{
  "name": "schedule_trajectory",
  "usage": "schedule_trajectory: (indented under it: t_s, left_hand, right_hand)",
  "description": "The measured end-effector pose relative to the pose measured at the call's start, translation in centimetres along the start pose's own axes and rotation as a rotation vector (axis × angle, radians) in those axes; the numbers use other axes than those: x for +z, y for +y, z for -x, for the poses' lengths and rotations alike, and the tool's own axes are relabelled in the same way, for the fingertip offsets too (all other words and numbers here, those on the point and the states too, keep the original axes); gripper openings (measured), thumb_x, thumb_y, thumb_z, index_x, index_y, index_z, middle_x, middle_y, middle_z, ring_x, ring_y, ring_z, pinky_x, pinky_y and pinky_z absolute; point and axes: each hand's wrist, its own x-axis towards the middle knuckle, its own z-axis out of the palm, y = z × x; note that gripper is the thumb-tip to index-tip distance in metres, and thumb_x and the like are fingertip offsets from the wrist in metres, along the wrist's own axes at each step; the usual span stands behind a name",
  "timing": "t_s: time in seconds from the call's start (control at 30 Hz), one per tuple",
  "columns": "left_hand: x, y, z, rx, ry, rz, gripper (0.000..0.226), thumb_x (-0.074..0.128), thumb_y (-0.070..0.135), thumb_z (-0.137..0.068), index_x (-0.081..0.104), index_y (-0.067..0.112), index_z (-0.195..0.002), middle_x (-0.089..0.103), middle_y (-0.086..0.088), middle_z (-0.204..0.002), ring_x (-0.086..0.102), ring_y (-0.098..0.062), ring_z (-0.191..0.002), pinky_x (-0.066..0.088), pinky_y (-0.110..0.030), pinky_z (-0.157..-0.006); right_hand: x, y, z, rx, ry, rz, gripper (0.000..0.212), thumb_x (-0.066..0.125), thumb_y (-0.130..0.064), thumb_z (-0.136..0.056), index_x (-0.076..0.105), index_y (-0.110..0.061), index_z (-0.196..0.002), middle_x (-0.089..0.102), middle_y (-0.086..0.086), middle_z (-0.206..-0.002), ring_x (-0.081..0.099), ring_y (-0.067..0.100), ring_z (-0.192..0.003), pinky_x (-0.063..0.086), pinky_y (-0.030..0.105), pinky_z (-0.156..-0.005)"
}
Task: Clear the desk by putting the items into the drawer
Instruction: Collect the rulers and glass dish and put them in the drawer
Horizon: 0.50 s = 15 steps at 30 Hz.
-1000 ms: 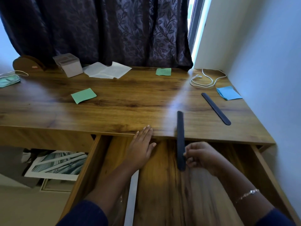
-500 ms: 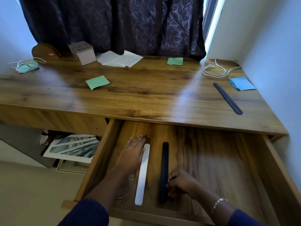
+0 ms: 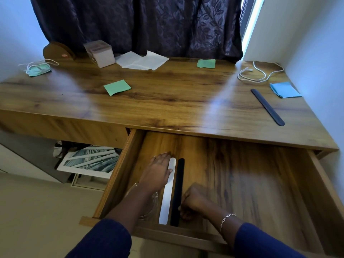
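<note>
Drawer [image 3: 251, 183] pulled out under the worktop [image 3: 167, 101], both glossy wood grain with dark streaks. Two flat, round-ended strips lie lengthwise side by side at the drawer's left end: white strip [image 3: 168, 194], and just right of it a matte black strip [image 3: 177, 183].

Left hand [image 3: 158, 172]: grip released, palm down on the drawer floor, fingers straight, thumb touching the white strip's edge. Something clear and rounded [image 3: 149, 207] sits under that forearm (too hidden to name).

Right hand [image 3: 193, 202]: fingers curled, fingertips against the near end of the black strip. It is motion-blurred, so I cannot tell whether the grip is grasping the strip or only touching it. Thin silver chain bracelet [image 3: 227, 217] on that wrist; navy sleeves on both arms.

On the worktop:
- second black strip [image 3: 267, 107], diagonal, right side
- blue paper square [image 3: 284, 89] just beside its far end
- looped white cable [image 3: 258, 74], back right corner
- two green sticky notes, one mid-left [image 3: 117, 87], one at the back [image 3: 206, 63]
- creased white paper sheets [image 3: 142, 60]
- translucent lidded box [image 3: 99, 53] touching their left edge
- teal face mask [image 3: 38, 68] with white loops, far left

Dark leaf-patterned curtain [image 3: 139, 25] behind.
</note>
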Motion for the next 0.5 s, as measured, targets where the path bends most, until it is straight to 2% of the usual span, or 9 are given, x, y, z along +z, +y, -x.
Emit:
schedule_trajectory:
  t_s: [0.1,0.23,0.3,0.37,0.4,0.47,0.5]
  left_hand:
    - [0.2,0.0,0.1,-0.008,-0.018,-0.005,0.053,0.036,0.031,-0.1,0.02,0.014,-0.148,0.022,-0.002,-0.155,0.017,-0.015,-0.143,0.007,-0.026,-0.116]
    - [0.4,0.0,-0.2,0.007,-0.017,-0.03,0.054,0.037,0.032,-0.099,0.019,0.014,-0.148,0.02,-0.002,-0.156,0.016,-0.015,-0.143,0.007,-0.026,-0.116]
    - [0.3,0.3,-0.5,0.029,-0.019,-0.048,0.056,0.035,0.032,-0.1,0.015,0.014,-0.149,0.014,-0.002,-0.157,0.01,-0.015,-0.145,0.004,-0.025,-0.116]
    - [0.1,0.8,-0.9,0.05,0.003,-0.075,0.059,0.034,0.03,-0.1,0.008,0.013,-0.149,0.003,-0.003,-0.158,-0.002,-0.017,-0.146,0.002,-0.027,-0.116]
    - [-0.1,1.1,-1.1,0.072,0.054,-0.095,0.059,0.034,0.029,-0.099,0.008,0.011,-0.149,0.003,-0.005,-0.158,-0.003,-0.02,-0.146,0.006,-0.03,-0.117]
    - [-0.8,1.9,-1.6,0.12,0.165,-0.127,0.059,0.035,0.03,-0.093,0.025,0.006,-0.145,0.024,-0.013,-0.153,0.015,-0.027,-0.143,0.025,-0.035,-0.113]
    - [-0.9,2.2,-2.0,0.146,0.205,-0.127,0.059,0.035,0.032,-0.089,0.03,0.005,-0.142,0.034,-0.015,-0.149,0.022,-0.027,-0.141,0.03,-0.036,-0.111]
  right_hand:
    - [0.0,0.1,-0.1,0.034,-0.049,0.022,0.016,0.058,-0.011,-0.09,0.062,0.002,-0.099,0.062,0.006,-0.07,0.062,0.012,-0.061,0.053,0.022,-0.059]
    - [-0.3,0.3,-0.5,0.039,-0.057,0.072,0.011,0.058,-0.014,-0.09,0.059,-0.008,-0.08,0.061,0.003,-0.068,0.06,0.009,-0.058,0.052,0.018,-0.054]
    - [-0.7,0.9,-0.8,-0.015,-0.018,0.105,0.009,0.057,-0.015,-0.091,0.059,-0.009,-0.085,0.061,0.003,-0.074,0.061,0.009,-0.063,0.053,0.02,-0.06]
    - [-1.6,1.7,-1.0,-0.136,0.098,0.219,0.009,0.056,-0.018,-0.091,0.06,-0.012,-0.097,0.061,0.001,-0.087,0.062,0.009,-0.075,0.054,0.021,-0.069]
    - [-2.2,2.1,-1.1,-0.194,0.168,0.268,0.012,0.056,-0.02,-0.091,0.059,-0.015,-0.101,0.061,-0.001,-0.092,0.061,0.008,-0.08,0.054,0.021,-0.071]
    - [-3.5,2.8,-0.8,-0.319,0.299,0.324,0.012,0.056,-0.022,-0.09,0.058,-0.019,-0.102,0.061,-0.004,-0.095,0.06,0.005,-0.082,0.051,0.018,-0.07]
    - [-4.2,3.0,-0.4,-0.4,0.376,0.36,0.011,0.056,-0.023,-0.09,0.058,-0.02,-0.101,0.062,-0.005,-0.093,0.059,0.003,-0.08,0.049,0.014,-0.066]
